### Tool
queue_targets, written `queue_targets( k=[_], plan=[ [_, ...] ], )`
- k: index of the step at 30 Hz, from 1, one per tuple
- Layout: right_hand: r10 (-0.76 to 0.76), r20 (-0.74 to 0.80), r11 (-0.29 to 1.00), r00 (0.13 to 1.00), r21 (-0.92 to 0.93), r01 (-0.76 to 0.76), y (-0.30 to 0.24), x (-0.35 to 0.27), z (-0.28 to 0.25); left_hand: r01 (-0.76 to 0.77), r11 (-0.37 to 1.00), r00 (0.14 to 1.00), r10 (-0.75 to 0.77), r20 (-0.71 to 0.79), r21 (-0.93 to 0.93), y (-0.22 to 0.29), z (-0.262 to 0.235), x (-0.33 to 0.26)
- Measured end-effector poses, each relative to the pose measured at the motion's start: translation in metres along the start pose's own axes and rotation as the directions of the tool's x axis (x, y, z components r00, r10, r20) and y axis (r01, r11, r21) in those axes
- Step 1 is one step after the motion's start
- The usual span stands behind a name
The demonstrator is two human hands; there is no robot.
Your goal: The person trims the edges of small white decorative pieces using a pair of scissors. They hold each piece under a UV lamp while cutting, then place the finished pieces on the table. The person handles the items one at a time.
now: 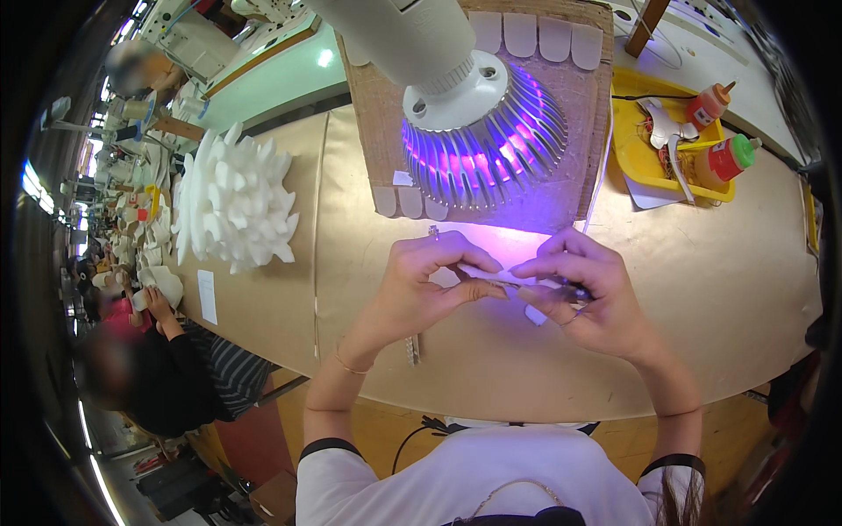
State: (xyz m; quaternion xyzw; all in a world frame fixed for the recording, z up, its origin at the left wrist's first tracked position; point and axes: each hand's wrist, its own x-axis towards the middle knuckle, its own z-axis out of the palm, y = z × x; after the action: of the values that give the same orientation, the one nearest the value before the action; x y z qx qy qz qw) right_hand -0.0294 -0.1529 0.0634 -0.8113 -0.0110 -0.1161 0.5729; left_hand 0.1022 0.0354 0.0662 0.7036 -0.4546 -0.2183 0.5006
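Under the lamp's violet light, both my hands meet over the table. My left hand (438,276) is closed, its thumb and fingers pinching a thin, flat white piece (480,273). My right hand (596,289) is closed at the piece's right side, the fingertips close against it. Within the right fingers sits a small dark metal tool (574,294), mostly hidden, so its exact kind does not show. Just below the fingers, a small whitish chip (535,315) lies on the gold-coloured table covering (491,377).
A finned lamp (482,131) hangs above a cardboard sheet (377,105) bearing rounded white pieces (519,37). At left stands a spiky white bundle (237,202). A yellow tray (636,158) at right holds squeeze bottles (728,159). Another person (158,368) works at far left.
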Motion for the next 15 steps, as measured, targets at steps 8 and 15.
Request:
queue_targets(
  k=[8,15],
  plan=[
    [-0.304,-0.043,0.801,0.952,-0.552,0.231,0.011,0.003,0.017,0.187,0.920,0.924,-0.284,-0.256,-0.344,-0.002,0.030,-0.011],
    [-0.302,-0.099,0.802,0.948,-0.565,0.196,0.019,0.002,0.030,0.068,0.789,0.891,-0.323,-0.319,-0.610,0.002,0.060,-0.016]
  ],
)
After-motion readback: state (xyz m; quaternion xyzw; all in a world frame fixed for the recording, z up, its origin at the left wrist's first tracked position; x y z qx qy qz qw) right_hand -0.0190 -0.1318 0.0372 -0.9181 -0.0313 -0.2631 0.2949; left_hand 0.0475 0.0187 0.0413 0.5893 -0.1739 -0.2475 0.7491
